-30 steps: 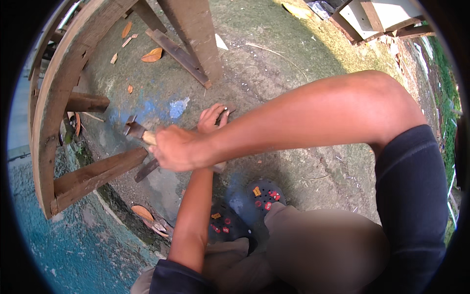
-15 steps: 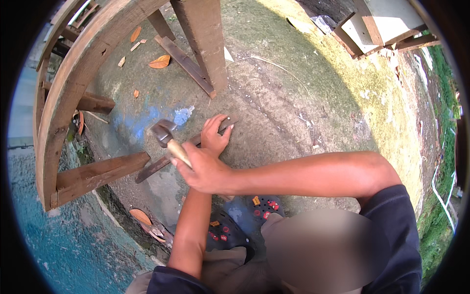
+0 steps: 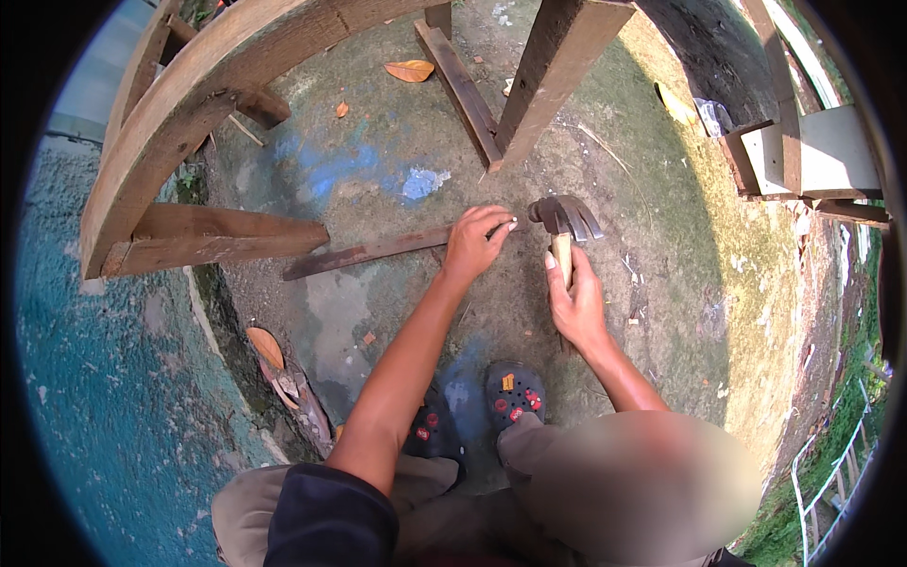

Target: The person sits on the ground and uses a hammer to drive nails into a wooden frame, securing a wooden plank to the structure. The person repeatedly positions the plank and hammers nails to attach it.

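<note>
My right hand (image 3: 578, 304) grips a claw hammer (image 3: 564, 219) by its pale wooden handle, the dark metal head up and the claws toward the right. Left of it, my left hand (image 3: 475, 243) is over the right part of a narrow wooden strip (image 3: 373, 251) lying on the concrete. Its thumb and fingertips are pinched together near the strip's right end, close to the hammer head but apart from it. Whatever sits between those fingertips is too small or hidden to make out.
A wooden frame with legs (image 3: 227, 234) stands at the left, and another upright leg (image 3: 557, 80) rises beyond my hands. A loose wooden piece (image 3: 463, 94) leans near that leg. A blue wall (image 3: 104, 378) runs along the left. My feet in dark clogs (image 3: 515, 389) are close in front.
The hammer has swung from left of my left hand, across my arm, over to its right side. My right arm no longer crosses the left. The whole view has shifted too.
</note>
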### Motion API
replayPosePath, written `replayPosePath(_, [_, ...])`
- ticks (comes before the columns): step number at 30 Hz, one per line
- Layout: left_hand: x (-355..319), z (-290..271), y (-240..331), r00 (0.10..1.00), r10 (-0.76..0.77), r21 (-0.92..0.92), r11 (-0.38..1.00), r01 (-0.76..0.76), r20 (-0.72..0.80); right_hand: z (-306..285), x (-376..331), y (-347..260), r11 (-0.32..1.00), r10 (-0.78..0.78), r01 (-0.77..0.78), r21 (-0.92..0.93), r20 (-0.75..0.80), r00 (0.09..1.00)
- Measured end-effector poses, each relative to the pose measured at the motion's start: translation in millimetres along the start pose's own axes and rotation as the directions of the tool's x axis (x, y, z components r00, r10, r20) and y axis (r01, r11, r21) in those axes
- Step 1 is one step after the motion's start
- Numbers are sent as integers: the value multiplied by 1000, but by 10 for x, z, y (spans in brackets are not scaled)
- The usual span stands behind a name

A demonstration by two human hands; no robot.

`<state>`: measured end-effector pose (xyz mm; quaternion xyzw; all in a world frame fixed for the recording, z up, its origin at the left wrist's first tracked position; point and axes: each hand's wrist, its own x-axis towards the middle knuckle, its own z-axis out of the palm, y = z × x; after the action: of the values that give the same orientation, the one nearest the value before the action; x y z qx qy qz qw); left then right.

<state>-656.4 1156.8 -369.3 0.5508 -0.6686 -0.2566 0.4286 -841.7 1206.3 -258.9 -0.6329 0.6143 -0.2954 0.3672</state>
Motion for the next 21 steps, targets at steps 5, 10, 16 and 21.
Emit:
replayPosePath(5, [-9, 58, -95, 998, 46, 35, 998, -45, -39, -4, 63, -108, 994, 81, -73, -86, 97, 992])
replayPosePath(10, [-5, 119, -61, 988, 140, 174, 976, -127, -66, -8, 62, -97, 996, 66, -56, -68, 162, 985])
replayPosePath(16, [-14, 112, -47, 990, 115, 164, 981, -99, -88, -2, 45, -174, 995, 56, -41, -86, 178, 982])
replayPosePath(21, [-13, 121, -61, 987, 129, 193, 975, -108, -97, 67, 35, -133, 986, -45, 64, -153, 126, 991])
